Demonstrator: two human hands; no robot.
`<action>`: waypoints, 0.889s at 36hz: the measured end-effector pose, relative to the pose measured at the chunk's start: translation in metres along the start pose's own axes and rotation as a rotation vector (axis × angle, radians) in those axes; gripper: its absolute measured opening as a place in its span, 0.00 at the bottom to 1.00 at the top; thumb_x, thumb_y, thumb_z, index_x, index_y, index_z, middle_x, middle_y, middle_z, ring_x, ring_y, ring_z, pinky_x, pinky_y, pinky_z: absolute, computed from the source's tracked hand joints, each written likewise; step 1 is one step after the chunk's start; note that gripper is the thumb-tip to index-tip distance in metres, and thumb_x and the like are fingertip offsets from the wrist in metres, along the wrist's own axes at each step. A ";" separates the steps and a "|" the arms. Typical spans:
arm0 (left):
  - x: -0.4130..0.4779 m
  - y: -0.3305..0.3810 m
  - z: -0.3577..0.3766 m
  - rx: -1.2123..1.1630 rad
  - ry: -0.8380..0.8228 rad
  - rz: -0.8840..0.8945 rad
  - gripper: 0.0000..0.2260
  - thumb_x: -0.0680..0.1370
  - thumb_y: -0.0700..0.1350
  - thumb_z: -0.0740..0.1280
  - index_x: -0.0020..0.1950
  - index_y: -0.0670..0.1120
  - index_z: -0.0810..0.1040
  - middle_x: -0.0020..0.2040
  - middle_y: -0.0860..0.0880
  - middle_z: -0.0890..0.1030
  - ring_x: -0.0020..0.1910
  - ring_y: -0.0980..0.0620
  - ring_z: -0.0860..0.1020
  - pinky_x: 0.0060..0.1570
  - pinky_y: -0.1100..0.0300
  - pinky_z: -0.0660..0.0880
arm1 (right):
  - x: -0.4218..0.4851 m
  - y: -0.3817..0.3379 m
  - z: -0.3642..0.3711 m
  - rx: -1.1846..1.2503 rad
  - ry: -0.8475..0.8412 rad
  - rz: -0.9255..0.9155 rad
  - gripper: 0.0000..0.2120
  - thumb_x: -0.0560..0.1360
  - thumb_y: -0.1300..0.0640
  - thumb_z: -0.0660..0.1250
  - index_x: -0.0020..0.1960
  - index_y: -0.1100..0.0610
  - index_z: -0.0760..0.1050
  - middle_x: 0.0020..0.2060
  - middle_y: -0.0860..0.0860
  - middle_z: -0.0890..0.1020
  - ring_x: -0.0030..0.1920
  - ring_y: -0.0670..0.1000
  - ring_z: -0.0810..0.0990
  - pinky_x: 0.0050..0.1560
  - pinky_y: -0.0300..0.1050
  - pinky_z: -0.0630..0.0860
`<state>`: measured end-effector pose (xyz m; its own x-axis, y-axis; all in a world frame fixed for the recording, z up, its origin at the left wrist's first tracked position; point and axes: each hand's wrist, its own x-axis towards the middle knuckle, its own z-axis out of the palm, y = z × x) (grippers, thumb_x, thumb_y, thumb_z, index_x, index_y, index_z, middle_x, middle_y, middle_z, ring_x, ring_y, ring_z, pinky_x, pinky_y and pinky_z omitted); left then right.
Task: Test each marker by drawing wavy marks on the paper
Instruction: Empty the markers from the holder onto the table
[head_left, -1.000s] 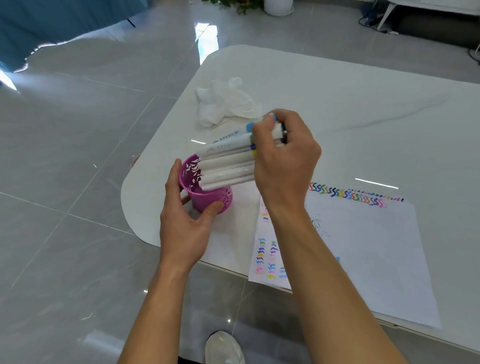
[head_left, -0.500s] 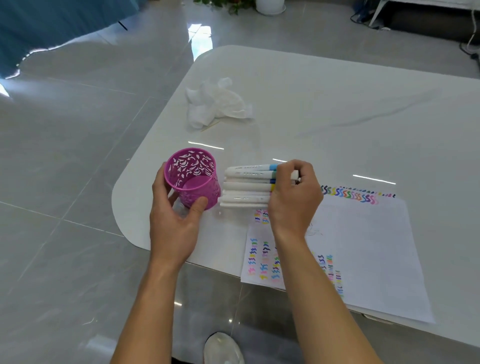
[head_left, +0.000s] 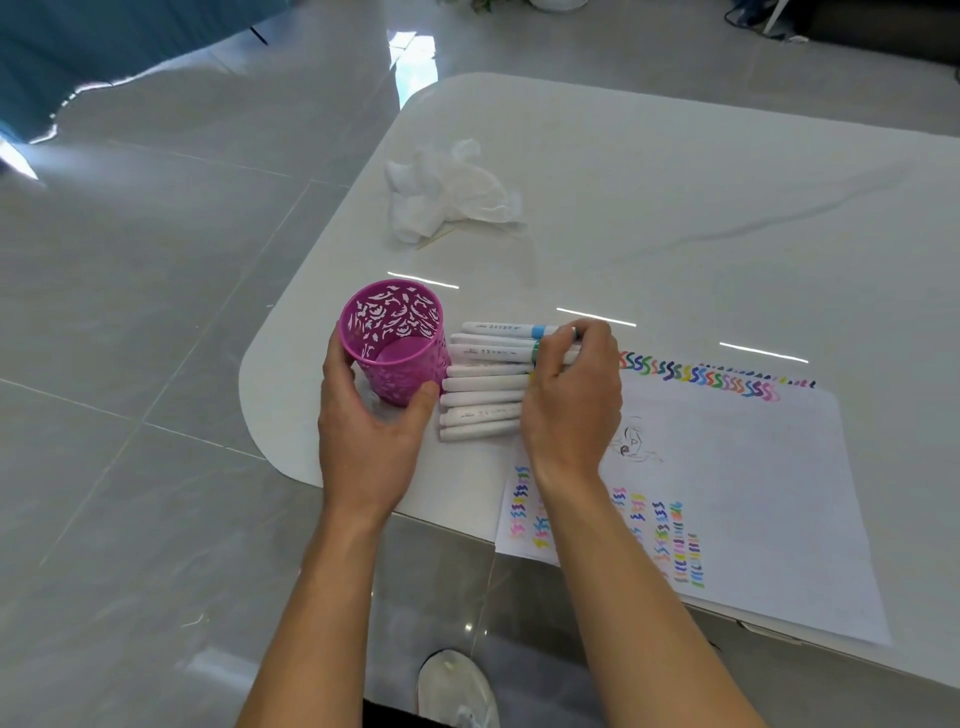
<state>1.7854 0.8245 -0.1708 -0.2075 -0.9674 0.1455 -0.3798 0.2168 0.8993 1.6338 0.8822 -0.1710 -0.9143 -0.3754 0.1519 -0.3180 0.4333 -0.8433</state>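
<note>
The left hand grasps the purple cup, thumb and fingers curled round its wall. A second ago the right hand held the markers bunched in the air over the cup. Now they lie in a row on the table, between cup and paper. The right hand's fingers are curled over their cap ends.

Can't see cap ends of white-barrelled markers under right hand, nor read barrel print (too sm.). Can't see near btm of purple cut-out pen pot behind left hand. Can't make out v. faint pencil sketch on white paper sheet.
</note>
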 end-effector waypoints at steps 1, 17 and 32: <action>0.000 -0.001 0.000 0.017 0.007 -0.002 0.41 0.71 0.54 0.78 0.78 0.58 0.58 0.74 0.58 0.68 0.73 0.59 0.67 0.63 0.68 0.65 | 0.000 0.001 0.000 -0.021 0.000 -0.006 0.09 0.86 0.51 0.57 0.53 0.53 0.73 0.46 0.44 0.75 0.42 0.42 0.69 0.35 0.31 0.59; -0.019 0.020 0.007 0.080 0.317 0.100 0.38 0.74 0.55 0.74 0.78 0.49 0.58 0.76 0.52 0.64 0.76 0.52 0.63 0.72 0.65 0.62 | -0.004 0.013 -0.011 -0.061 -0.013 -0.052 0.09 0.85 0.55 0.61 0.55 0.58 0.78 0.50 0.51 0.80 0.57 0.54 0.73 0.55 0.45 0.62; -0.033 0.031 0.028 0.306 0.230 0.497 0.16 0.79 0.41 0.68 0.66 0.42 0.76 0.61 0.46 0.78 0.61 0.48 0.74 0.62 0.65 0.70 | 0.007 0.018 -0.031 -0.082 -0.142 -0.100 0.12 0.85 0.54 0.62 0.64 0.55 0.79 0.59 0.50 0.82 0.63 0.52 0.74 0.65 0.50 0.70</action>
<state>1.7554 0.8663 -0.1589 -0.2395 -0.7377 0.6312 -0.5357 0.6426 0.5478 1.6136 0.9131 -0.1692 -0.8342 -0.5296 0.1537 -0.4303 0.4508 -0.7821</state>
